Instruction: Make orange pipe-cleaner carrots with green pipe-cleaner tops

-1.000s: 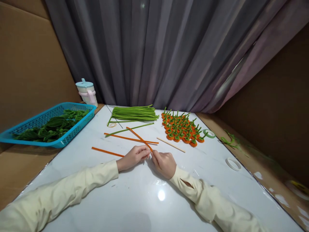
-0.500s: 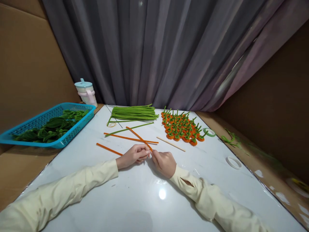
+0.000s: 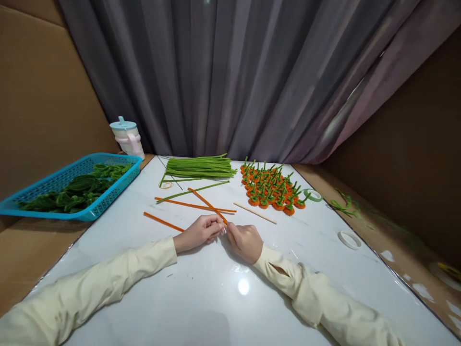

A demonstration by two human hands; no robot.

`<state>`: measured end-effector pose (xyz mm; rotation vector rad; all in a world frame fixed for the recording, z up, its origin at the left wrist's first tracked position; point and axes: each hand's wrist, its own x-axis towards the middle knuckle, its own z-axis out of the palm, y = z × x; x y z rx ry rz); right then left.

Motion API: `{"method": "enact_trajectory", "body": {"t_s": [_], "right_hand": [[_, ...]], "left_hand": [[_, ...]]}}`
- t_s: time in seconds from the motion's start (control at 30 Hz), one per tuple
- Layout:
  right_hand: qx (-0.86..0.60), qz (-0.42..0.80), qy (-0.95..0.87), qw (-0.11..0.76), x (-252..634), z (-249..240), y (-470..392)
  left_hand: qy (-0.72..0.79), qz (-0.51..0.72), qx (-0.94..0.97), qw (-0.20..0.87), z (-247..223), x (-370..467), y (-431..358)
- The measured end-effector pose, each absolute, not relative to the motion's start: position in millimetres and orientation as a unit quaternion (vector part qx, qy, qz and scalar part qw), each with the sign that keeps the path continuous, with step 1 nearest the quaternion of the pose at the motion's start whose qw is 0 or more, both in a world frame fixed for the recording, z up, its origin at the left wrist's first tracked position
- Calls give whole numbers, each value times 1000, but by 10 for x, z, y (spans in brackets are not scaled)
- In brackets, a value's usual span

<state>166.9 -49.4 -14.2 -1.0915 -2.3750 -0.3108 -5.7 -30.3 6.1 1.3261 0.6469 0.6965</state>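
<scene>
Both hands meet over the middle of the white table (image 3: 151,298). An orange pipe cleaner (image 3: 206,204) slants away to the upper left from between them. My left hand (image 3: 202,231) is closed, its fingertips pinching at the near end of that pipe cleaner. Thumb and fingers of my right hand (image 3: 246,241) are closed on the same end from the other side; the tip is hidden. Beyond lie another orange pipe cleaner (image 3: 176,203), crossed by the held one in view, and a green pipe cleaner (image 3: 194,191). A third orange pipe cleaner (image 3: 162,220) runs behind my left wrist.
Behind are a stack of green pipe cleaners (image 3: 200,166) and rows of orange pieces with green stems (image 3: 272,187). A wooden stick (image 3: 255,213) lies near my right hand. Tape rolls (image 3: 349,240) sit right; a blue basket (image 3: 91,211) and a lidded cup (image 3: 126,137) stand left.
The hands keep almost the same pose on the orange pipe cleaner. The view has shifted very slightly; nothing else has visibly moved.
</scene>
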Motion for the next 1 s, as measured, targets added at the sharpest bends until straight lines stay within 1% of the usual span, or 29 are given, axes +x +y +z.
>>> {"method": "enact_trajectory", "body": {"t_s": [0.1, 0.2, 0.27, 0.43, 0.53, 0.63, 0.83, 1.0], "right_hand": [[-419, -111, -865, 252, 1664, -137, -496], [-439, -107, -855, 253, 1659, -133, -498], [-452, -102, -851, 247, 1656, -133, -497], [-466, -87, -852, 222, 1655, -137, -495], [-464, -83, -855, 217, 1656, -135, -496], [-464, -79, -856, 212, 1654, -128, -498], [-463, -72, -862, 195, 1648, -126, -497], [-455, -76, -866, 191, 1652, -138, -501]], "left_hand": [[298, 308, 595, 680, 50, -45, -286], [322, 315, 626, 636, 60, -35, -285], [350, 335, 655, 580, 72, -29, -301], [399, 389, 738, 381, 71, -28, -357], [401, 395, 759, 326, 39, -32, -376], [388, 414, 784, 251, -5, -32, -383], [301, 462, 826, 116, -70, -40, -372], [263, 389, 883, -3, -75, -92, -358]]}}
